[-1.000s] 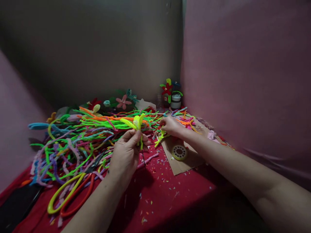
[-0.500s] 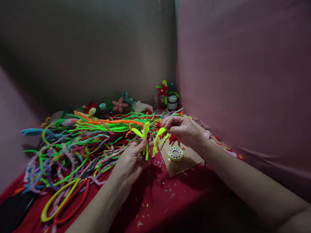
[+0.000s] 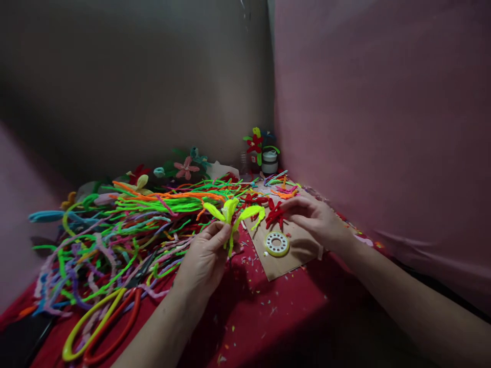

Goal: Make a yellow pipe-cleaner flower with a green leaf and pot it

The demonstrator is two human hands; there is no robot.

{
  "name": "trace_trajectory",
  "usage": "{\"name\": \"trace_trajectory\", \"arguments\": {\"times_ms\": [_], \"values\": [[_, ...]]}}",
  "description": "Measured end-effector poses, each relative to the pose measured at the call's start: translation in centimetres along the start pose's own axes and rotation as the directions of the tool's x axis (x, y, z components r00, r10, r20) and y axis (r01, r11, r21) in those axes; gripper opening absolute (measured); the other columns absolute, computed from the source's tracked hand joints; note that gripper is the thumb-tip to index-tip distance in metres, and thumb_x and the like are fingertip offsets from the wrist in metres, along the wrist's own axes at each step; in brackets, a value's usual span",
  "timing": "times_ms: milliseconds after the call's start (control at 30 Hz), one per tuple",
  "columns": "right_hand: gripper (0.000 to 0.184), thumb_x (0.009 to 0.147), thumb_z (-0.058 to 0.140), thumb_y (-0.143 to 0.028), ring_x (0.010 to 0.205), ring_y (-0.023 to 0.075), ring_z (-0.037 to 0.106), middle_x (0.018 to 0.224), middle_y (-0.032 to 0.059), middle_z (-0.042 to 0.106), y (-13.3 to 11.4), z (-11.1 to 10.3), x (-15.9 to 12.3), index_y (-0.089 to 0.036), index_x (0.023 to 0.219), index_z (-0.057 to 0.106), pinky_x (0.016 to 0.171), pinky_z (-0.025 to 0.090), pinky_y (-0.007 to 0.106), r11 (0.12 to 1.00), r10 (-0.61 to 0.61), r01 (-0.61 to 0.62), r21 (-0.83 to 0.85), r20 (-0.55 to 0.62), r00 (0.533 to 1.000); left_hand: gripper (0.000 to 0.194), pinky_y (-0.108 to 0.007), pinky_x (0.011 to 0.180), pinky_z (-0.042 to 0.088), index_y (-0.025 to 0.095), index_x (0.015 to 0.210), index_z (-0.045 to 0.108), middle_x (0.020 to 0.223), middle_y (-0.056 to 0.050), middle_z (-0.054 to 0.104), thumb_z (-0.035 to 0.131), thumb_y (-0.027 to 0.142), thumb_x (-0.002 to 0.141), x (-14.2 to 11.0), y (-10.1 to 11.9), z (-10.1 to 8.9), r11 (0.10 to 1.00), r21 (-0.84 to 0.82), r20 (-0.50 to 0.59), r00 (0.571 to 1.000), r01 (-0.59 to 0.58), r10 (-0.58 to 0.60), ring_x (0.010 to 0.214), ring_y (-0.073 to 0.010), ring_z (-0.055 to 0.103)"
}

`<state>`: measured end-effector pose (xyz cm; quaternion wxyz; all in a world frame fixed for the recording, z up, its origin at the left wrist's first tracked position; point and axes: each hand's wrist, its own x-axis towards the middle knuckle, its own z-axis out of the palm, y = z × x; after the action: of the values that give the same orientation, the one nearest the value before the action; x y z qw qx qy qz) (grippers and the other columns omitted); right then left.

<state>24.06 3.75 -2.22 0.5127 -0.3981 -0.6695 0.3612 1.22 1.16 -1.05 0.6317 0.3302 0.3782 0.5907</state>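
Note:
My left hand (image 3: pixel 209 250) pinches a bunch of bright yellow pipe-cleaner petals (image 3: pixel 230 208) by their lower ends. The petals fan out above the fingers, one leaning right over the cardboard (image 3: pixel 297 260). My right hand (image 3: pixel 312 217) holds nothing that I can see; thumb and fingers are apart beside red pipe-cleaner pieces (image 3: pixel 274 214) on the cardboard. Whether its fingertips touch the red pieces, I cannot tell. Just below them lies a round white disc (image 3: pixel 276 244) with a yellow rim and a ring of holes.
A tangled heap of coloured pipe cleaners (image 3: pixel 153 207) spreads across the left side. Scissors (image 3: pixel 111 327) with yellow and red handles lie in front of it. Finished flowers (image 3: pixel 186 167) stand at the back, near a lidded container (image 3: pixel 269 162). Scraps dot the red cloth (image 3: pixel 245 317).
My right hand has let go of a yellow petal and moved right, toward the red pieces. That petal now appears to be with the bunch in my left hand.

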Motion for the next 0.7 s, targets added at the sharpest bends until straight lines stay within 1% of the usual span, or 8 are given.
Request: {"name": "trace_trajectory", "arguments": {"times_ms": [67,133,233,333,433,533,633,700], "values": [[0.026,0.078,0.053,-0.024,0.087,0.0221,0.058,0.098,0.011,0.062,0.9,-2.5,-1.7,-0.017,0.101,0.061,0.08,0.047,0.04,0.901,-0.107,0.049,-0.431,-0.112,0.988,0.029,-0.018,0.054,0.045,0.013,0.067,0.061,0.06,0.003,0.058,0.084,0.021,0.051,0.1,0.1,-0.1,0.999,0.017,-0.028,0.999,-0.043,0.043,0.055,-0.0079,0.054],[0.035,0.077,0.05,-0.023,0.091,0.0279,0.055,0.1,0.0153,0.06,2.2,-4.7,-3.5,-0.013,0.109,0.058,0.082,0.045,0.046,0.652,-0.165,0.014,-0.758,-0.125,0.978,0.028,-0.017,0.056,0.045,0.014,0.064,0.06,0.06,0.003,0.058,0.084,0.021,0.051,0.2,0.1,-0.2,0.997,0.03,-0.026,0.997,-0.077,0.078,0.056,-0.0075,0.054],[0.039,0.079,0.044,-0.024,0.089,0.0312,0.055,0.099,0.0194,0.061,4.2,-6.8,-5.5,-0.006,0.112,0.055,0.08,0.045,0.047,0.371,-0.137,-0.093,-0.924,-0.154,0.979,0.026,-0.015,0.055,0.042,0.013,0.063,0.061,0.058,0.004,0.056,0.083,0.021,0.052,0.5,0.0,-0.3,0.993,0.047,-0.009,0.994,-0.107,0.107,0.054,-0.0057,0.051],[0.044,0.08,0.044,-0.026,0.085,0.0296,0.057,0.101,0.0181,0.062,5.6,-7.4,-6.4,-0.005,0.118,0.051,0.078,0.047,0.044,0.317,-0.108,-0.088,-0.944,-0.128,0.986,0.028,-0.015,0.054,0.041,0.013,0.061,0.06,0.057,0.004,0.056,0.084,0.023,0.05,0.8,-0.1,-0.5,0.992,0.052,-0.026,0.993,-0.113,0.114,0.053,-0.0056,0.05],[0.049,0.079,0.046,-0.027,0.086,0.0304,0.057,0.101,0.0185,0.063,6.3,-7.4,-6.7,-0.004,0.121,0.048,0.076,0.049,0.044,0.311,-0.145,-0.084,-0.947,-0.135,0.98,0.029,-0.015,0.054,0.04,0.013,0.061,0.06,0.058,0.004,0.057,0.085,0.023,0.048,1.0,-0.1,-0.5,0.99,0.056,-0.042,0.99,-0.13,0.132,0.054,-0.0059,0.05],[0.052,0.078,0.047,-0.027,0.088,0.031,0.058,0.096,0.0191,0.063,6.0,-7.2,-7.0,-0.002,0.123,0.047,0.076,0.049,0.044,0.378,-0.25,-0.039,-0.925,-0.142,0.958,0.029,-0.014,0.054,0.039,0.013,0.06,0.061,0.058,0.004,0.055,0.085,0.022,0.047,1.0,0.0,-0.5,0.986,0.052,-0.057,0.985,-0.16,0.163,0.055,-0.0051,0.049],[0.053,0.077,0.053,-0.031,0.085,0.0277,0.061,0.097,0.0172,0.063,4.2,-6.5,-7.5,-0.007,0.124,0.049,0.073,0.052,0.04,0.613,-0.263,-0.043,-0.789,-0.256,0.93,0.027,-0.014,0.057,0.038,0.013,0.062,0.061,0.06,0.005,0.055,0.083,0.022,0.05,0.8,0.1,-0.5,0.98,0.051,-0.05,0.979,-0.193,0.196,0.056,-0.0044,0.048],[0.056,0.074,0.061,-0.036,0.078,0.0228,0.064,0.102,0.0145,0.064,2.2,-5.3,-7.9,-0.014,0.124,0.051,0.063,0.054,0.032,0.83,-0.13,-0.095,-0.55,-0.356,0.925,0.027,-0.015,0.059,0.038,0.014,0.063,0.06,0.062,0.005,0.055,0.082,0.024,0.053,0.5,0.2,-0.5,0.975,0.074,-0.048,0.975,-0.211,0.215,0.058,-0.0045,0.047]]}}
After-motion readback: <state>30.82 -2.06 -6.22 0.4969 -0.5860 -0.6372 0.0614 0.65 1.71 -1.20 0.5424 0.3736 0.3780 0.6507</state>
